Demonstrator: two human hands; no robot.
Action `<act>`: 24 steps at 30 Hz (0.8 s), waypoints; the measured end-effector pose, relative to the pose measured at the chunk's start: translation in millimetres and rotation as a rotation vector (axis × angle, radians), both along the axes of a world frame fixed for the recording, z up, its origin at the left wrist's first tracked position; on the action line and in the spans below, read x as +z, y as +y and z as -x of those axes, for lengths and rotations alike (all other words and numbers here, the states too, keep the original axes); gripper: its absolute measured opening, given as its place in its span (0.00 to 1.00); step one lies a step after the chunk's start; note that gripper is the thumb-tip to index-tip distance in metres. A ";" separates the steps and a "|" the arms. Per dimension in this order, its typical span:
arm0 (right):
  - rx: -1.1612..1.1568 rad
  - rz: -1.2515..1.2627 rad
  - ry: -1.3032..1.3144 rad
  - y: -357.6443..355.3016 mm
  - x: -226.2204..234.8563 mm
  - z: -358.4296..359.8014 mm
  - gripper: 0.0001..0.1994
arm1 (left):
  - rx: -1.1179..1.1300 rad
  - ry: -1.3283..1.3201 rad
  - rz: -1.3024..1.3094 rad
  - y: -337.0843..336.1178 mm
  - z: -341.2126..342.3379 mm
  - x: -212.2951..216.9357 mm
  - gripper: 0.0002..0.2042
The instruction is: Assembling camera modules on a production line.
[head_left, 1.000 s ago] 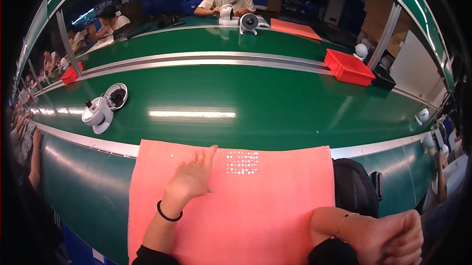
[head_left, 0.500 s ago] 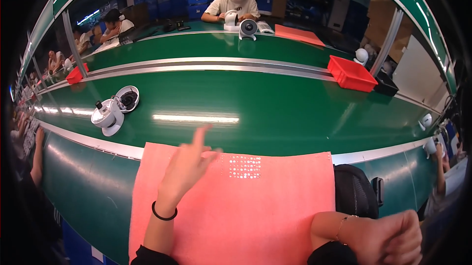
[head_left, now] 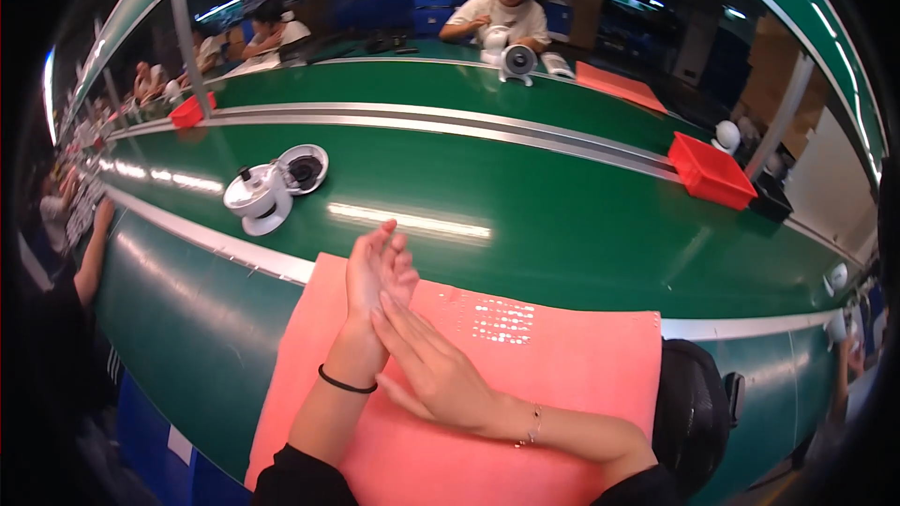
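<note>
My left hand is raised over the far edge of a pink foam mat, palm turned toward the right, fingers loosely bent and holding nothing. Across its wrist and the base of its palm lie the straight fingers of my right hand, which is also empty. A black band circles the left wrist, and a thin bracelet hangs on the right one. Just right of the hands, rows of small shiny pieces lie on the mat, too blurred to name.
Beyond the mat runs a green belt carrying an opened white device with a round black part. A red bin stands at the far right. Beside the mat sits a black padded object. Across the line, a person handles a white device.
My right hand has swung from the lower right to the left, and its fingers now touch my left wrist. My left hand has turned its palm rightward. The whole view has shifted and tilted.
</note>
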State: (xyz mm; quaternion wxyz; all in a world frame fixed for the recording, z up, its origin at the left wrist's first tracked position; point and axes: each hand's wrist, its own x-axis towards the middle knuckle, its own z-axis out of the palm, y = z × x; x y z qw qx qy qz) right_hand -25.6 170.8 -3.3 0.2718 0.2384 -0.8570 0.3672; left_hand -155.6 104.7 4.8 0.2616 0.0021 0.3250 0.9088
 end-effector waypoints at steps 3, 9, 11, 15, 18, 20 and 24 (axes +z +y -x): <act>-0.018 0.016 -0.028 -8.1 -1.3 -5.4 0.36 | 0.211 0.178 0.002 -0.2 -1.7 -5.8 0.16; 0.091 0.304 -0.254 14.6 20.7 7.4 0.33 | 0.422 0.599 0.293 40.4 -76.1 -45.0 0.28; 0.166 0.491 -0.289 16.0 16.2 15.4 0.32 | 0.455 0.779 0.437 39.1 -85.3 -38.5 0.28; 0.132 0.944 -0.450 13.3 30.2 21.1 0.29 | 0.384 0.883 0.446 32.3 -98.8 -18.6 0.31; 0.157 0.866 -0.338 -4.7 11.1 16.9 0.28 | 0.234 0.707 0.488 24.4 -71.1 -19.3 0.30; 0.069 0.693 -0.314 -22.9 12.8 7.5 0.30 | 0.374 0.738 0.484 9.9 -51.8 1.6 0.29; -0.011 0.489 -0.259 -45.5 11.9 1.7 0.37 | 0.643 0.791 0.534 -10.3 -30.3 34.1 0.26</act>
